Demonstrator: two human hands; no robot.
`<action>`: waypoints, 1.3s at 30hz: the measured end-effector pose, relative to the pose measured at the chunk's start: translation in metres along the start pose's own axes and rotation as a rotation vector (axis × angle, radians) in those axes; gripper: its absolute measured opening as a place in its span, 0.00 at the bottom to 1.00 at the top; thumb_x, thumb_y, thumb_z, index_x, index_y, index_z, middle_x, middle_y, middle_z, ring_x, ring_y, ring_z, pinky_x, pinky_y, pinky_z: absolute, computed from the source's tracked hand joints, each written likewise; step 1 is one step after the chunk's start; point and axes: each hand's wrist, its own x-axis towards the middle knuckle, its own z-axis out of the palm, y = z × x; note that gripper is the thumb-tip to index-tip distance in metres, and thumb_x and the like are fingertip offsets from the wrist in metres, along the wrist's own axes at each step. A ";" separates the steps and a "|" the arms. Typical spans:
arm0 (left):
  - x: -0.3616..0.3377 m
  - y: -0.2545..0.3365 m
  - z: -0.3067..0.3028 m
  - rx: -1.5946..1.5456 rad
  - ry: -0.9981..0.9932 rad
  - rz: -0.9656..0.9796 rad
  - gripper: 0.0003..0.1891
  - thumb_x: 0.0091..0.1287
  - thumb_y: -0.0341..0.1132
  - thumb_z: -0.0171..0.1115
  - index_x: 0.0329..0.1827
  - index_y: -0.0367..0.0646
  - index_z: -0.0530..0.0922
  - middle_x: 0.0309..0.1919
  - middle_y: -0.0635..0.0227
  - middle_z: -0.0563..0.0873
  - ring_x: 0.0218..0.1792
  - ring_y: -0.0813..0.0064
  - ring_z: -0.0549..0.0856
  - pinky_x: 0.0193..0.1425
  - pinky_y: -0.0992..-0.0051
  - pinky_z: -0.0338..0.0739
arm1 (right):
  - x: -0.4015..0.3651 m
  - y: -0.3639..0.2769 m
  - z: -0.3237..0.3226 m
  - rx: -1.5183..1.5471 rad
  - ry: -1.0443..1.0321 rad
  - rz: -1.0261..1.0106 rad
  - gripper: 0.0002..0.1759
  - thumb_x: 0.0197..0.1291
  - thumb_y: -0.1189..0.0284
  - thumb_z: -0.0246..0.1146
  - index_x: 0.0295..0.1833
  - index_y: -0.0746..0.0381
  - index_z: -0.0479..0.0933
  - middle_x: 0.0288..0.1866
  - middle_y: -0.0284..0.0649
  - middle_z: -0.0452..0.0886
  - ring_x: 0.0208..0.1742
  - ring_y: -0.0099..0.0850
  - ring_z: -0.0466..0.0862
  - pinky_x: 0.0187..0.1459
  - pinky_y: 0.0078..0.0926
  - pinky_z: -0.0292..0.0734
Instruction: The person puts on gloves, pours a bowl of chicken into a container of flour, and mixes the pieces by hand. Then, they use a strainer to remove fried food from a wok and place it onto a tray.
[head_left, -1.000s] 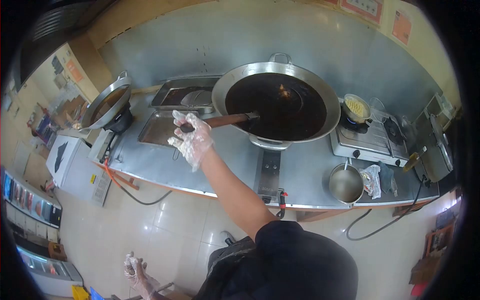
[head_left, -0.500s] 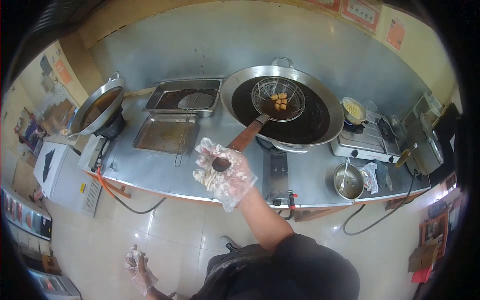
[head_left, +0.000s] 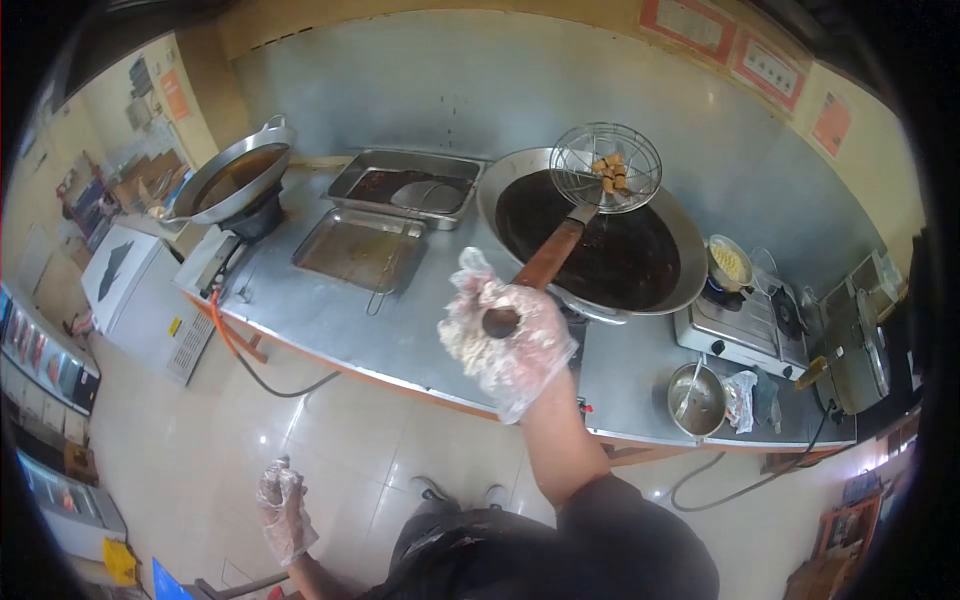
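My right hand point(head_left: 508, 345), in a clear plastic glove caked with white batter, grips the wooden handle of a wire strainer point(head_left: 568, 180). Several small golden-brown fried pieces point(head_left: 610, 172) lie in the strainer, which is held above the back of a large wok point(head_left: 692, 285) of dark oil. My left hand point(head_left: 284, 510), gloved and coated as well, hangs low at the left over the floor, away from the counter. Its fingers are curled, and I cannot make out anything in them.
Left of the wok are two metal trays point(head_left: 340, 262), the rear one holding a skimmer. A second wok point(head_left: 215, 212) stands at the far left. At the right are a stove point(head_left: 735, 340) with a small pan point(head_left: 716, 262), and a metal bowl point(head_left: 678, 408).
The strainer with the fried pieces has risen from over the middle of the wok toward its back rim. My view has shifted, and my left hand remains low at the left.
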 end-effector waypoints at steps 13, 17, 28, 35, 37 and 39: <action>0.120 -0.031 -0.053 0.114 -0.094 0.087 0.19 0.63 0.34 0.65 0.54 0.36 0.75 0.36 0.72 0.79 0.34 0.85 0.75 0.37 0.83 0.71 | 0.017 0.068 0.018 -0.124 0.045 -0.010 0.23 0.45 0.83 0.57 0.52 0.64 0.73 0.42 0.40 0.77 0.41 0.30 0.80 0.49 0.32 0.73; 0.186 -0.047 -0.116 0.054 -0.047 0.096 0.16 0.65 0.32 0.63 0.53 0.37 0.76 0.44 0.68 0.80 0.43 0.80 0.77 0.47 0.78 0.72 | 0.050 0.109 0.038 -0.273 -0.010 0.029 0.19 0.45 0.85 0.58 0.47 0.64 0.74 0.40 0.41 0.78 0.38 0.32 0.81 0.43 0.31 0.78; 0.240 -0.043 -0.231 0.029 0.149 0.005 0.20 0.66 0.36 0.59 0.60 0.40 0.72 0.57 0.62 0.77 0.49 0.71 0.77 0.53 0.68 0.73 | 0.191 0.201 -0.089 -1.094 -0.148 -0.391 0.08 0.44 0.76 0.64 0.33 0.65 0.76 0.31 0.40 0.76 0.40 0.31 0.76 0.38 0.37 0.78; 0.268 -0.041 -0.212 0.103 0.125 -0.051 0.22 0.67 0.38 0.59 0.62 0.40 0.71 0.59 0.62 0.76 0.50 0.69 0.76 0.57 0.63 0.71 | 0.238 0.225 -0.121 -1.331 0.814 0.070 0.13 0.52 0.64 0.67 0.38 0.63 0.79 0.31 0.38 0.78 0.35 0.29 0.77 0.40 0.32 0.73; 0.279 -0.041 -0.197 0.091 0.110 -0.074 0.22 0.67 0.38 0.59 0.62 0.39 0.71 0.59 0.61 0.76 0.49 0.70 0.77 0.56 0.64 0.71 | 0.236 0.217 -0.130 -1.466 0.892 0.088 0.14 0.53 0.64 0.67 0.39 0.63 0.79 0.30 0.37 0.78 0.35 0.29 0.79 0.40 0.34 0.73; 0.293 -0.041 -0.183 0.076 0.098 -0.062 0.22 0.67 0.38 0.59 0.62 0.39 0.71 0.59 0.61 0.77 0.49 0.71 0.77 0.54 0.66 0.72 | 0.229 0.209 -0.111 -1.670 0.865 0.152 0.17 0.53 0.65 0.67 0.43 0.64 0.77 0.32 0.37 0.79 0.36 0.29 0.80 0.40 0.33 0.74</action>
